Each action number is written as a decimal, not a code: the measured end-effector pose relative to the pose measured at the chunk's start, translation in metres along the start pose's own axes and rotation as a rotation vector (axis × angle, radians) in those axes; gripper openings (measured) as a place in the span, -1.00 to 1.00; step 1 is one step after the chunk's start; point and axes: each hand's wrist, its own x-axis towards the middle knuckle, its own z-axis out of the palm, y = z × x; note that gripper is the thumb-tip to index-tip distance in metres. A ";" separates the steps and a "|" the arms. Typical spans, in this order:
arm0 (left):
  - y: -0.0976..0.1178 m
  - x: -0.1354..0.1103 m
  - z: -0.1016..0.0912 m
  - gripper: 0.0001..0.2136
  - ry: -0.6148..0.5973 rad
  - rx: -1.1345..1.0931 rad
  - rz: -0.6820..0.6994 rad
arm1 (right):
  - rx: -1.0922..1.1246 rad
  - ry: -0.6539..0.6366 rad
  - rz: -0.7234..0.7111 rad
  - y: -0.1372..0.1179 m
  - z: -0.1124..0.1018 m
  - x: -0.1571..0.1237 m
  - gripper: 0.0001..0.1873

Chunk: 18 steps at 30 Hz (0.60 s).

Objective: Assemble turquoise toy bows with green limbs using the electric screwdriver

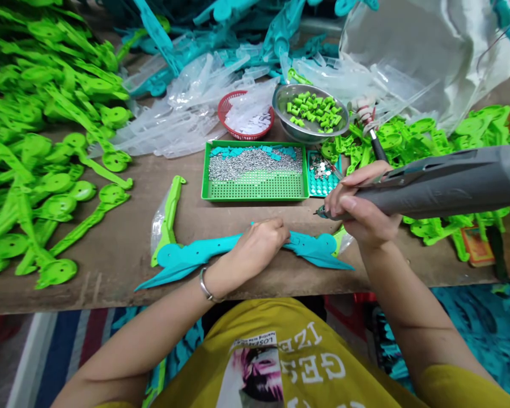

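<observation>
Across the table's front lies a teal bow-shaped plastic part (195, 250), with a green plastic piece (169, 218) joined at its left side and another partly hidden at its right end. My left hand (261, 241) is closed over the middle of the teal part, fingertips pinched down on it; whether they also hold something small is hidden. A grey electric screwdriver (433, 184) is gripped in my right hand (363, 204). Its tip points left, above the table and apart from the teal part. A green tray (255, 194) of small metal screws sits just beyond.
A small teal tray (318, 184) holds round metal bits. Behind stand a red basket (225, 122) of white pieces and a metal bowl (283, 122) of green caps. Green plastic parts heap up at left (46, 141) and right (437, 141). Translucent pieces (174, 119) lie behind.
</observation>
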 end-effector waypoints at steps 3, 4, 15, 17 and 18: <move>0.006 0.003 -0.005 -0.79 -0.018 -0.005 -0.043 | 0.052 -0.038 -0.034 0.005 0.001 0.003 -0.77; 0.008 0.004 -0.007 -0.81 -0.025 -0.004 -0.061 | 0.071 -0.049 -0.051 0.007 0.002 0.004 -0.77; 0.017 0.005 -0.011 -0.83 -0.039 0.006 -0.110 | 0.145 -0.049 -0.060 0.009 0.008 0.011 -0.78; 0.017 0.005 -0.013 -0.82 -0.045 -0.003 -0.094 | 0.148 -0.042 -0.063 0.009 0.009 0.013 -0.79; 0.017 0.004 -0.014 -0.81 -0.045 -0.007 -0.087 | 0.148 -0.037 -0.064 0.009 0.009 0.013 -0.79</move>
